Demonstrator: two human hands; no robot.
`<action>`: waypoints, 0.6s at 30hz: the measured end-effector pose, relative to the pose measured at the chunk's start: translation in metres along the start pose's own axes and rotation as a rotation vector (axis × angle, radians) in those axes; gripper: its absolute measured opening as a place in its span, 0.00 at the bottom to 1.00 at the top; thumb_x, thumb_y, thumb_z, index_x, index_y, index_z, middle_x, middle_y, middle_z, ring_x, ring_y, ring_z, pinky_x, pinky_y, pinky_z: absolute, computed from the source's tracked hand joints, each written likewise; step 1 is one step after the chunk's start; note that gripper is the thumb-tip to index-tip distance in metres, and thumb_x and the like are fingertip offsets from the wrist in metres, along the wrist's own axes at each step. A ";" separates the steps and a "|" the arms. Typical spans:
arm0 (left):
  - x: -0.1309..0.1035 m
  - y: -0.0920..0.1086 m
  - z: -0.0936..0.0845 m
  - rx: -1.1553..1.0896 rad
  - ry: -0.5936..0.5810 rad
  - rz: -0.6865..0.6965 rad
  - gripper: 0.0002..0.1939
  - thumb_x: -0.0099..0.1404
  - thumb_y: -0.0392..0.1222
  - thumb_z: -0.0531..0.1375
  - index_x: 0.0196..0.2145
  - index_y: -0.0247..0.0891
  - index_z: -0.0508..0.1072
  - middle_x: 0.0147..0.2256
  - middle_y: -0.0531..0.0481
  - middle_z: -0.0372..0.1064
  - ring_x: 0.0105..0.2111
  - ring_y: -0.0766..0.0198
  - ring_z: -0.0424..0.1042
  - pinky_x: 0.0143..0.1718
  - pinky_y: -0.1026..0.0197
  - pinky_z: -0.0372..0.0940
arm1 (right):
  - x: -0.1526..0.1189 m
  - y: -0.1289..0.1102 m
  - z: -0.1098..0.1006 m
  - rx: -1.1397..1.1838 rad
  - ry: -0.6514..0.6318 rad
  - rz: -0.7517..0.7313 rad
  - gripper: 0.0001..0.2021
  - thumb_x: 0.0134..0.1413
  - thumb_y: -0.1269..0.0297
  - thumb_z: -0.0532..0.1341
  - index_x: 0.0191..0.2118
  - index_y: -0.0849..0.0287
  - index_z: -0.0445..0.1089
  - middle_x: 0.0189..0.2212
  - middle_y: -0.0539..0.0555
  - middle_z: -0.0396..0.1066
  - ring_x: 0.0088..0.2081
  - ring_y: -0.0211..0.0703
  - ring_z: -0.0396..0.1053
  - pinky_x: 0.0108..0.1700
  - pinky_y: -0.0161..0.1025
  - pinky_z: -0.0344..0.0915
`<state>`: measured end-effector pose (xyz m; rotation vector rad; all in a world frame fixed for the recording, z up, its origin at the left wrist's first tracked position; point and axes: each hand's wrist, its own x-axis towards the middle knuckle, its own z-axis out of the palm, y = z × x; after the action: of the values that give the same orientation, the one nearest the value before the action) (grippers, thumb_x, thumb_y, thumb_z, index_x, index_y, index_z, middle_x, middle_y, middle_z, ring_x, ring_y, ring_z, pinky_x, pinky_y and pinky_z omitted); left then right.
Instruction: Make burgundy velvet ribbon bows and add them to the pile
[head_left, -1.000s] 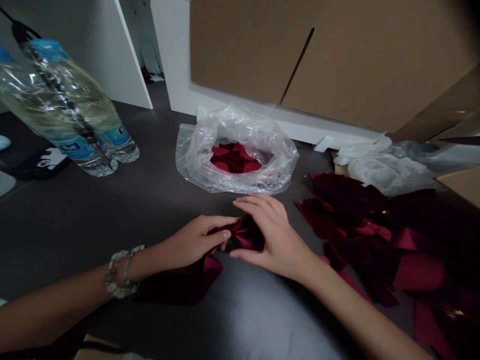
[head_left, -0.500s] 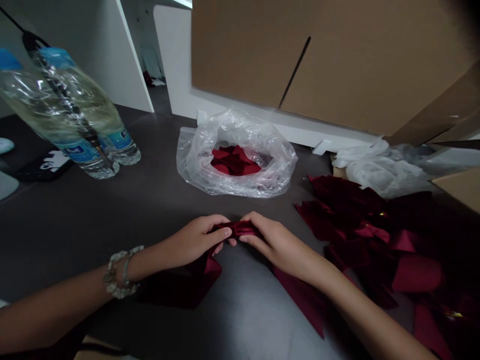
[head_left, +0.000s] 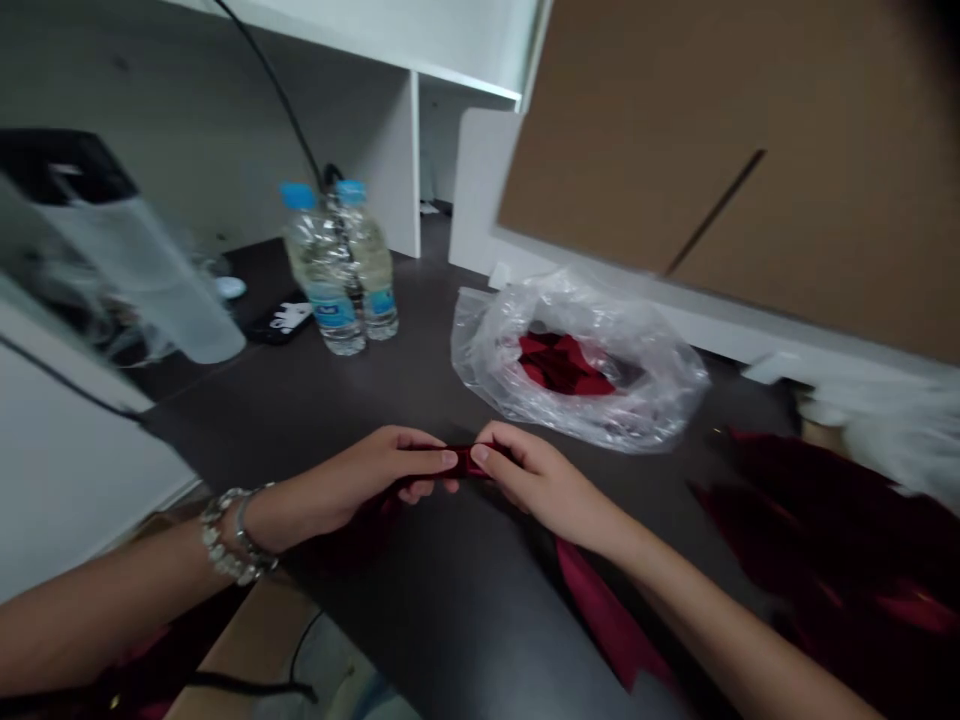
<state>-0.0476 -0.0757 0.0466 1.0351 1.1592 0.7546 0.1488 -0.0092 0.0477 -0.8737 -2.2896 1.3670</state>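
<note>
I can see both hands close together over the dark desk [head_left: 435, 620], pinching one piece of deep red ribbon [head_left: 464, 461] between them. The left hand [head_left: 401, 465], with bracelets [head_left: 236, 540] at its wrist, grips one side, thumb on top and fingers curled beneath; the right hand [head_left: 529, 475] grips the other, its thumb pressed near the middle fold. A notched red tail [head_left: 607, 620] hangs below the right forearm. Just beyond the hands sits a crumpled clear bag [head_left: 652, 410], its mouth open around red fabric pieces [head_left: 566, 365]. Over to the right lies a blurred heap of dark red fabric [head_left: 832, 570], near some whitish plastic [head_left: 911, 435]. Toward the back left, two blue-capped bottles [head_left: 334, 300] stand side by side, next to a dark flat object with a white print [head_left: 281, 318]
</note>
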 end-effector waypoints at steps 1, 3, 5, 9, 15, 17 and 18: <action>-0.007 -0.003 -0.008 -0.011 0.063 0.000 0.18 0.60 0.53 0.61 0.31 0.32 0.75 0.22 0.55 0.60 0.21 0.71 0.54 0.22 0.67 0.48 | 0.014 -0.001 -0.001 0.014 -0.111 0.006 0.15 0.63 0.54 0.50 0.32 0.58 0.63 0.23 0.46 0.63 0.22 0.33 0.58 0.24 0.31 0.54; -0.017 -0.010 -0.022 0.025 0.179 -0.007 0.19 0.60 0.54 0.59 0.31 0.32 0.76 0.19 0.56 0.58 0.20 0.70 0.54 0.21 0.67 0.48 | 0.046 -0.001 -0.006 -0.065 -0.305 -0.001 0.16 0.62 0.52 0.50 0.33 0.58 0.64 0.24 0.48 0.67 0.23 0.34 0.62 0.25 0.33 0.57; -0.020 -0.016 -0.034 0.077 0.267 -0.012 0.20 0.61 0.54 0.57 0.31 0.32 0.76 0.18 0.57 0.57 0.20 0.70 0.54 0.20 0.67 0.47 | 0.080 -0.007 -0.016 -0.285 -0.301 -0.086 0.13 0.59 0.55 0.55 0.32 0.58 0.67 0.29 0.52 0.71 0.30 0.40 0.67 0.32 0.37 0.62; -0.009 -0.019 -0.053 0.135 0.402 0.025 0.18 0.60 0.50 0.57 0.29 0.31 0.77 0.17 0.56 0.59 0.18 0.70 0.55 0.20 0.68 0.48 | 0.145 -0.052 -0.031 -0.615 0.146 -0.349 0.07 0.59 0.63 0.54 0.39 0.58 0.67 0.38 0.59 0.72 0.39 0.51 0.69 0.41 0.46 0.64; 0.022 -0.019 -0.090 0.114 0.584 0.080 0.13 0.61 0.42 0.57 0.27 0.32 0.77 0.18 0.54 0.64 0.18 0.70 0.59 0.20 0.68 0.51 | 0.236 -0.144 -0.015 -0.803 0.430 -0.698 0.15 0.63 0.57 0.51 0.51 0.57 0.64 0.54 0.58 0.64 0.57 0.54 0.58 0.59 0.52 0.51; 0.032 -0.020 -0.103 0.095 0.644 0.098 0.13 0.61 0.42 0.57 0.27 0.31 0.77 0.17 0.54 0.65 0.18 0.71 0.59 0.20 0.68 0.52 | 0.261 -0.152 -0.005 -0.843 0.389 -0.591 0.20 0.64 0.49 0.47 0.48 0.57 0.66 0.52 0.58 0.65 0.59 0.58 0.55 0.61 0.59 0.45; 0.036 -0.020 -0.109 0.082 0.674 0.107 0.13 0.62 0.41 0.57 0.27 0.31 0.77 0.17 0.54 0.65 0.18 0.71 0.60 0.20 0.69 0.52 | 0.271 -0.152 -0.001 -0.843 0.361 -0.543 0.23 0.64 0.46 0.45 0.47 0.57 0.67 0.52 0.59 0.65 0.59 0.61 0.54 0.60 0.63 0.45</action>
<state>-0.1442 -0.0230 0.0078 0.9380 1.7257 1.2017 -0.1062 0.1156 0.1740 -0.5514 -2.5077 -0.0152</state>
